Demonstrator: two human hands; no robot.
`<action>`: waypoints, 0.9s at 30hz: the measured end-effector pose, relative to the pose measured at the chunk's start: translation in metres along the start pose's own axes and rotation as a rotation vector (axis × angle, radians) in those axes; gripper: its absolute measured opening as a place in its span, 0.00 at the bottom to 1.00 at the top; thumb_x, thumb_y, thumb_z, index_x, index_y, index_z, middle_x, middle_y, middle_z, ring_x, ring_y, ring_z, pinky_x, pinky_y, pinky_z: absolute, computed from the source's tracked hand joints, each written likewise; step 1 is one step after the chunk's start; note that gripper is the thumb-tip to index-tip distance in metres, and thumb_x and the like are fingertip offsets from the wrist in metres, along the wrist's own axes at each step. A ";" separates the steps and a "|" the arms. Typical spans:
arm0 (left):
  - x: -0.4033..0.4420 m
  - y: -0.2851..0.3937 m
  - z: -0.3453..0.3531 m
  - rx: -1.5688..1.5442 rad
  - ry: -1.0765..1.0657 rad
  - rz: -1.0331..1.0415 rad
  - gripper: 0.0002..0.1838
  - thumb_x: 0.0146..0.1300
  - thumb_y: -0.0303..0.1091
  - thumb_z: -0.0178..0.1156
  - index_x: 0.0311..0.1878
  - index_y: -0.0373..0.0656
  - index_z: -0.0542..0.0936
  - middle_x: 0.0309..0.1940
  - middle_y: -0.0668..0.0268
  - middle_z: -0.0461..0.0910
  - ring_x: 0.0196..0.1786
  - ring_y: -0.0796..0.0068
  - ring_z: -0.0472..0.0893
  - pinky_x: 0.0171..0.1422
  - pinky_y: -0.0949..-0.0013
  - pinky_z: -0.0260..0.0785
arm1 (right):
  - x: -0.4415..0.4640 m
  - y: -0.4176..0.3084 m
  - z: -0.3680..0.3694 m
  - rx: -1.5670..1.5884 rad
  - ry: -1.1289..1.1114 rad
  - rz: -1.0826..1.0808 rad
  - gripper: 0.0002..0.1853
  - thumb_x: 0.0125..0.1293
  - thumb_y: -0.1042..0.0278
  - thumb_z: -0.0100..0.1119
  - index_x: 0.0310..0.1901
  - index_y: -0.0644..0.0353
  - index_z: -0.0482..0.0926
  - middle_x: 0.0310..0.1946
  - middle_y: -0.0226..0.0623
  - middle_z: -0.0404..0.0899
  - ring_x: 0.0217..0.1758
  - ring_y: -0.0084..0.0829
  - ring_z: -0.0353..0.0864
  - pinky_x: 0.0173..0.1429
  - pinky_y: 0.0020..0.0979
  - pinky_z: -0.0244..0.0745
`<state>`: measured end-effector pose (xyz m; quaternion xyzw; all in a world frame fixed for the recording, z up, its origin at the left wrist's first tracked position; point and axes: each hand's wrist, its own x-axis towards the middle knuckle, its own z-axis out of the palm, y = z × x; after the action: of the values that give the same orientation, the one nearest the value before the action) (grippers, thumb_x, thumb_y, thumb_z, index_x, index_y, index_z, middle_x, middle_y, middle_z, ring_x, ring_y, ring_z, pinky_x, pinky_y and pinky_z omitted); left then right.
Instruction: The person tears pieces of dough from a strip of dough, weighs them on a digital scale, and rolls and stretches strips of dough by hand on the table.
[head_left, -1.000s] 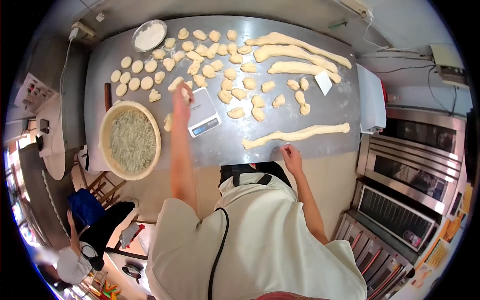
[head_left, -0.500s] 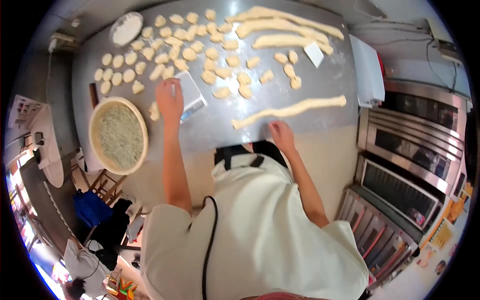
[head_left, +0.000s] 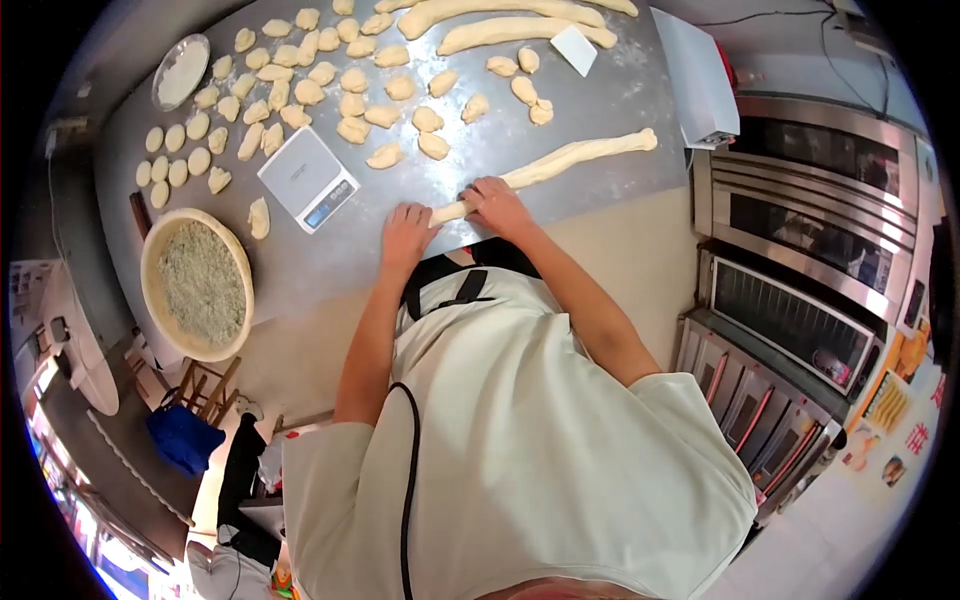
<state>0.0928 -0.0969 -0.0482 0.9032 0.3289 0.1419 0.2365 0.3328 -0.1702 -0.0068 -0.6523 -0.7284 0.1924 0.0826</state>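
Note:
A long rope of dough (head_left: 580,157) lies slantwise near the front edge of the metal table. Around its near left end my left hand (head_left: 406,238) is closed, fingers bent over the tip. My right hand (head_left: 497,207) grips the same rope a little farther along, and a short stretch of dough shows between the two hands. Just left of my left hand sits a flat white digital scale (head_left: 308,178) with nothing on its plate. Torn dough pieces (head_left: 385,156) are scattered beyond the hands.
At the left stand a large bowl of greenish chopped filling (head_left: 200,282) and, farther back, a metal bowl of white powder (head_left: 182,72). Round flattened dough pieces (head_left: 199,160) lie between them. Thicker dough ropes (head_left: 520,33) and a white scraper (head_left: 574,50) are at the back.
My left hand has left the scale and moved right onto the dough rope's end. My right hand has come up and taken hold of the rope. The view has shifted.

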 end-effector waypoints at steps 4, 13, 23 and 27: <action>0.011 -0.001 -0.010 -0.091 -0.267 -0.181 0.16 0.68 0.40 0.72 0.50 0.39 0.83 0.56 0.63 0.84 0.58 0.59 0.84 0.62 0.58 0.79 | 0.009 0.016 0.018 0.013 -0.068 -0.051 0.17 0.62 0.63 0.75 0.50 0.56 0.84 0.51 0.38 0.83 0.59 0.43 0.82 0.62 0.44 0.77; 0.065 0.052 -0.042 -1.535 0.041 -0.818 0.19 0.83 0.47 0.59 0.58 0.38 0.79 0.53 0.62 0.82 0.59 0.73 0.83 0.61 0.63 0.78 | 0.013 0.010 -0.071 0.725 -0.136 0.169 0.17 0.72 0.56 0.69 0.50 0.61 0.84 0.43 0.45 0.87 0.48 0.49 0.86 0.53 0.45 0.79; 0.097 0.079 0.023 -1.132 -0.364 -0.782 0.18 0.82 0.41 0.56 0.61 0.38 0.82 0.55 0.61 0.84 0.55 0.72 0.83 0.60 0.67 0.77 | -0.023 0.039 -0.068 0.872 0.067 0.350 0.25 0.70 0.56 0.72 0.56 0.62 0.71 0.49 0.51 0.84 0.54 0.57 0.85 0.57 0.48 0.81; 0.092 0.100 -0.002 -1.729 -0.557 -1.050 0.18 0.81 0.42 0.50 0.62 0.40 0.80 0.54 0.62 0.83 0.59 0.72 0.83 0.62 0.62 0.79 | -0.030 0.051 -0.050 0.775 0.076 0.069 0.24 0.71 0.52 0.71 0.54 0.61 0.71 0.43 0.46 0.81 0.45 0.55 0.86 0.47 0.49 0.81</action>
<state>0.2133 -0.1023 0.0153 0.1710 0.3999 -0.0048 0.9005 0.4028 -0.1875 0.0231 -0.6037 -0.5757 0.4318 0.3431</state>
